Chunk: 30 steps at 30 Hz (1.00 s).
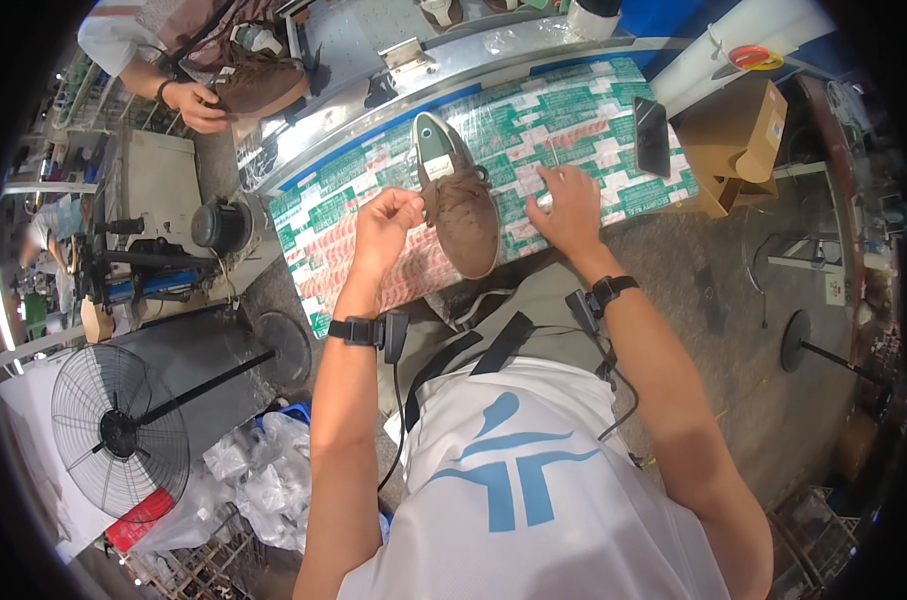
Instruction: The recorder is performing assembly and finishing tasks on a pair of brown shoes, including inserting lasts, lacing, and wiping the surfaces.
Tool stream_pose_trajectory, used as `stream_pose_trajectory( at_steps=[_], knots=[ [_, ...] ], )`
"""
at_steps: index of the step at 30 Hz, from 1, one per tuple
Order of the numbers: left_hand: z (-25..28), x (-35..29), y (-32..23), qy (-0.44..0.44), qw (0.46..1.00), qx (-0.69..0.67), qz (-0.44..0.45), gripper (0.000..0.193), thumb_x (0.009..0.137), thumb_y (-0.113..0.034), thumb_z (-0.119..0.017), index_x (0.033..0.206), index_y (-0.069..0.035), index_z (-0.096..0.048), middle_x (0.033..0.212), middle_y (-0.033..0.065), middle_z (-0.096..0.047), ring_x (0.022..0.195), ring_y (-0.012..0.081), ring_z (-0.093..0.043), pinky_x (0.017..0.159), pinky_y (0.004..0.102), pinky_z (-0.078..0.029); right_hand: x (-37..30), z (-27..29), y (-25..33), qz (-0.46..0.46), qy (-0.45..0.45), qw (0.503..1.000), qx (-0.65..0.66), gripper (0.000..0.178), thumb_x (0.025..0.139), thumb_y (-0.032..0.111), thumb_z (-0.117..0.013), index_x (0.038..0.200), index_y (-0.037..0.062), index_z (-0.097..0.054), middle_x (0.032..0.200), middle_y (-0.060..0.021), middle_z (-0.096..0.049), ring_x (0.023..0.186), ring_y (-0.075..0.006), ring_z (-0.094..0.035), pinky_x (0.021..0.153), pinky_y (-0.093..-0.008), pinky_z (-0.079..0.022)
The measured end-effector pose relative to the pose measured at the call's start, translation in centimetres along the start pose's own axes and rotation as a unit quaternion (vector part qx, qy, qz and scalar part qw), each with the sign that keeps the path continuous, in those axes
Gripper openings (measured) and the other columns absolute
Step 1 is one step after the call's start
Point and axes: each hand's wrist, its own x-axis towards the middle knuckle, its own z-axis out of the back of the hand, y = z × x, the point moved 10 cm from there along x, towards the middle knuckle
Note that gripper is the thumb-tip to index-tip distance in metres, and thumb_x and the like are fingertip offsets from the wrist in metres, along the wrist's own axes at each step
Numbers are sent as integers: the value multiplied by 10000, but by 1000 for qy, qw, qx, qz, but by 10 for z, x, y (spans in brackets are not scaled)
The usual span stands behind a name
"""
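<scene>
A brown lace-up shoe (pixel 466 222) lies on the bench, its toe toward me. Its opening at the far end shows a green insole (pixel 434 138). Beside the shoe's left edge, my left hand (pixel 389 222) is closed in a pinch at the brown shoelace (pixel 429 200); the fingers partly hide the lace end. To the right of the shoe, my right hand (pixel 572 208) rests low over the bench, thumb and index finger apart. A thin metal rod (pixel 553 152) shows just beyond its fingertips; I cannot tell whether they touch.
Green, white and red printed tape covers the bench top (pixel 324 225). A dark phone (pixel 652 137) lies at its right, near a cardboard box (pixel 739 140). Across the bench, another person's hand (pixel 196 106) is at a brown shoe (pixel 264 88). A fan (pixel 121 432) stands lower left.
</scene>
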Motion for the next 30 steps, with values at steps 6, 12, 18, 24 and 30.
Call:
stream_pose_trajectory(
  at_steps=[6, 12, 18, 24, 30],
  knots=[
    [-5, 26, -19, -28, 999, -17, -17, 120, 1102, -113, -714, 1085, -17, -784, 866, 14, -750, 771, 93, -666, 749, 273, -553, 7, -4, -21, -27, -5, 1000, -13, 493, 807, 325, -833, 1257, 134, -769, 1184, -118, -658, 1148, -346, -634, 1009, -513, -467],
    [-73, -6, -47, 56, 992, 111, -37, 114, 1102, -75, -692, 1061, -8, -775, 891, 10, -749, 786, 85, -675, 733, 275, -566, 19, -1, -51, -28, -9, 1000, -3, 486, 803, 332, -835, 1247, 144, -769, 1193, -119, -669, 1159, -342, -638, 1013, -510, -471],
    [-37, 13, -22, -91, 995, -10, 37, 332, 1117, -52, -640, 1447, -41, -608, 883, 71, -740, 763, 129, -711, 694, 285, -604, 22, 0, -56, -23, -8, 1000, -10, 486, 805, 332, -829, 1246, 137, -766, 1189, -120, -670, 1141, -343, -640, 993, -514, -475],
    [-58, 39, -43, -20, 972, 233, -26, 269, 1082, -47, -676, 1347, -6, -673, 858, 79, -769, 751, 137, -728, 706, 291, -586, 21, 0, -60, -21, -6, 1000, -10, 482, 812, 324, -821, 1252, 133, -766, 1188, -120, -669, 1134, -346, -639, 990, -513, -475],
    [-78, -9, -48, -69, 972, 223, -38, 92, 1074, -48, -688, 1140, 13, -709, 850, 62, -779, 741, 99, -713, 698, 271, -576, 23, -2, -64, -21, -1, 1000, -5, 491, 818, 323, -823, 1267, 133, -765, 1187, -119, -662, 1140, -348, -631, 1013, -510, -466]
  ],
)
